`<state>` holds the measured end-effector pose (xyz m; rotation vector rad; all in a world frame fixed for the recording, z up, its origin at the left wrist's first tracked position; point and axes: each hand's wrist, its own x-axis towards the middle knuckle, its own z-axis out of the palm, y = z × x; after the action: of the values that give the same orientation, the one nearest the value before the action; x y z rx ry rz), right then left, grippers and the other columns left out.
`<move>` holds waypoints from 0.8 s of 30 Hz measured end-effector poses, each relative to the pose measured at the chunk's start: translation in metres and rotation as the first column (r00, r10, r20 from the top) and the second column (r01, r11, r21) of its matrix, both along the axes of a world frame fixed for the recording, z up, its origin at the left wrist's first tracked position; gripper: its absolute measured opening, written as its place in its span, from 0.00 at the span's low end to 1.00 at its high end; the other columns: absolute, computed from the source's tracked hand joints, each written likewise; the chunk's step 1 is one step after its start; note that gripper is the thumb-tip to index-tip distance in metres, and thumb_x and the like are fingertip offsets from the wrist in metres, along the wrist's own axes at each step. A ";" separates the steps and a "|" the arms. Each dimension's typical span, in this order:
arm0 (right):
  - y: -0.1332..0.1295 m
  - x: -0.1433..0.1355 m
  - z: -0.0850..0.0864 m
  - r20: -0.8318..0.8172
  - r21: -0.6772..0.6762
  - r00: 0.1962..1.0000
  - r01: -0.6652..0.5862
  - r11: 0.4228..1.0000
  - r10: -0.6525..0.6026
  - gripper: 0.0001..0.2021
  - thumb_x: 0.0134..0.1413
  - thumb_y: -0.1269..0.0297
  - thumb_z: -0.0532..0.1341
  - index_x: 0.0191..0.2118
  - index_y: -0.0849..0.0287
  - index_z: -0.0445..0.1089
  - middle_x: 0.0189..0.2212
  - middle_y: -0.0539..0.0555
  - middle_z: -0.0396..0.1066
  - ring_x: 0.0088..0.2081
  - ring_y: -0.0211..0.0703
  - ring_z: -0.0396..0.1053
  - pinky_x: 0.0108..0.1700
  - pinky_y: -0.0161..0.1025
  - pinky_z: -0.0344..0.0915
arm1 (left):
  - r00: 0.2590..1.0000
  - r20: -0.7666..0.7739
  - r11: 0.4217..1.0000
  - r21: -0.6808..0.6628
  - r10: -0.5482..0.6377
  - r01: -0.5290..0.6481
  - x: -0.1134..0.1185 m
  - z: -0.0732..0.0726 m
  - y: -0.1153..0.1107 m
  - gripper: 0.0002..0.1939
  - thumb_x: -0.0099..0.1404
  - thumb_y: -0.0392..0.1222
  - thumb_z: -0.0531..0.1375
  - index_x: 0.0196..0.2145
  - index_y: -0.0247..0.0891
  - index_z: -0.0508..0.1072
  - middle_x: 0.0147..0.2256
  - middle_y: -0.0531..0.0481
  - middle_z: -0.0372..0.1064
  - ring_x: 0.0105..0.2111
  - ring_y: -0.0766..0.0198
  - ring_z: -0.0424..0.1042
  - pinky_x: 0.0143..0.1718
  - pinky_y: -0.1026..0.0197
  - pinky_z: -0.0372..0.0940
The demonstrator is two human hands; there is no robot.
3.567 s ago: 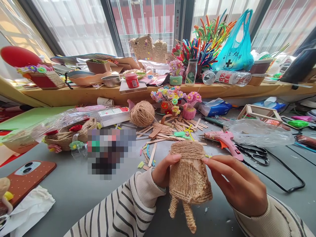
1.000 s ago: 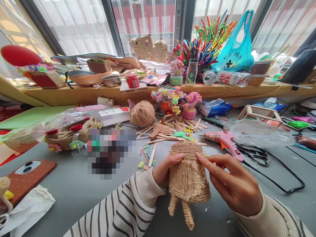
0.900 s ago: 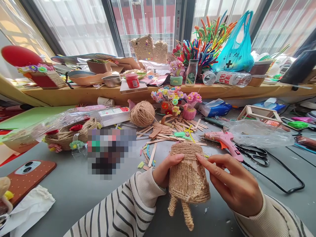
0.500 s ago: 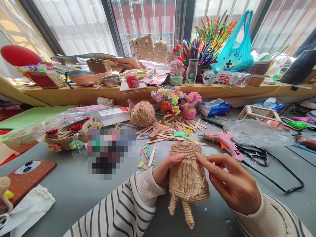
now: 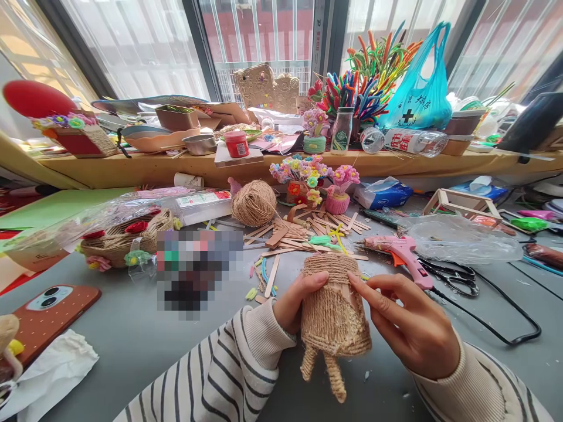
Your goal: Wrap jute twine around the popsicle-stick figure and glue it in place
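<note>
My left hand (image 5: 303, 296) grips a twine-wrapped craft piece (image 5: 336, 325) from its left side, thumb on the upper front. The piece is a cup-like body with coils of brown twine and two short twine-covered legs pointing down. On its front, a bare patch with wooden stick and shiny dried glue shows between the coils. My right hand (image 5: 411, 322) is at its right side, one fingertip pressing the twine near the upper edge, the other fingers apart and bent. The left hand's other fingers are hidden behind the piece.
Behind the piece lie loose wooden craft sticks (image 5: 294, 231) and a twine ball (image 5: 254, 203). A pink glue gun (image 5: 407, 255), its black cord and scissors (image 5: 453, 275) are at right. A twine basket (image 5: 123, 237) and a phone (image 5: 59, 319) lie at left.
The twine-wrapped piece and my right hand have shifted very slightly up and left. The grip and finger contact look the same.
</note>
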<state>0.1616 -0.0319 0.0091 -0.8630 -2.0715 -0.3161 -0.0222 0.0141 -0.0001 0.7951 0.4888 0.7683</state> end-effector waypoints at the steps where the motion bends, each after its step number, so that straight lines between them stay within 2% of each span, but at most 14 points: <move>1: 0.001 0.000 0.000 0.000 0.008 1.000 0.002 1.000 -0.002 0.30 0.58 0.80 0.54 0.65 0.54 0.57 0.37 0.56 0.69 0.32 0.37 0.67 0.32 0.34 0.69 | 1.000 -0.002 1.000 0.004 0.001 -0.001 0.000 0.001 0.000 0.27 0.53 0.55 0.64 0.46 0.33 0.74 0.43 0.39 0.77 0.47 0.47 0.73 0.51 0.52 0.63; 6: 0.000 0.001 -0.004 -0.032 0.002 0.998 0.050 0.999 -0.050 0.33 0.58 0.79 0.54 0.67 0.52 0.53 0.38 0.55 0.68 0.33 0.37 0.69 0.34 0.34 0.71 | 1.000 0.006 1.000 0.003 0.014 -0.014 0.000 0.002 0.000 0.26 0.54 0.53 0.64 0.45 0.33 0.75 0.43 0.39 0.77 0.47 0.46 0.74 0.50 0.51 0.64; 11: -0.001 0.003 -0.012 -0.019 -0.074 0.999 0.038 0.997 -0.039 0.31 0.59 0.77 0.53 0.66 0.49 0.55 0.40 0.56 0.65 0.34 0.38 0.66 0.33 0.36 0.69 | 1.000 -0.014 1.000 -0.024 -0.019 0.019 0.000 0.000 0.000 0.26 0.52 0.55 0.64 0.43 0.33 0.76 0.41 0.39 0.78 0.45 0.47 0.75 0.49 0.51 0.65; 15: 0.002 0.003 -0.010 -0.011 -0.051 0.997 0.070 0.996 -0.071 0.31 0.59 0.78 0.54 0.66 0.52 0.54 0.41 0.56 0.65 0.38 0.39 0.67 0.36 0.36 0.69 | 1.000 0.005 0.999 -0.042 0.013 -0.013 0.000 -0.001 0.000 0.24 0.54 0.54 0.63 0.42 0.32 0.76 0.39 0.39 0.79 0.45 0.47 0.75 0.50 0.52 0.65; 18: 0.007 0.008 -0.009 -0.026 0.002 0.990 0.141 0.990 -0.141 0.29 0.59 0.75 0.55 0.65 0.56 0.55 0.42 0.57 0.66 0.42 0.43 0.68 0.42 0.40 0.70 | 0.998 0.012 0.992 -0.116 0.055 -0.054 -0.001 -0.001 0.003 0.23 0.54 0.53 0.64 0.39 0.31 0.76 0.35 0.39 0.79 0.42 0.47 0.77 0.47 0.52 0.68; 21: 0.015 0.019 -0.012 -0.071 0.048 0.971 0.231 0.972 -0.227 0.21 0.59 0.74 0.56 0.58 0.60 0.63 0.42 0.59 0.68 0.42 0.45 0.69 0.43 0.43 0.69 | 0.991 0.031 0.975 -0.186 0.128 -0.120 -0.002 0.001 0.008 0.22 0.54 0.53 0.63 0.39 0.30 0.75 0.32 0.41 0.78 0.37 0.50 0.78 0.41 0.54 0.70; 24: 0.026 0.032 -0.022 -0.117 0.022 0.936 0.336 0.941 -0.332 0.08 0.60 0.71 0.56 0.42 0.62 0.71 0.35 0.57 0.70 0.37 0.43 0.70 0.36 0.39 0.69 | 0.970 0.081 0.954 -0.220 0.228 -0.206 -0.002 0.004 0.011 0.21 0.56 0.53 0.63 0.40 0.32 0.75 0.32 0.44 0.78 0.33 0.55 0.77 0.38 0.56 0.71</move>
<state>0.1939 -0.0062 -0.0132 -1.1828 -1.8043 -0.4799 -0.0241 0.0255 0.0043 0.5052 0.5579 0.9410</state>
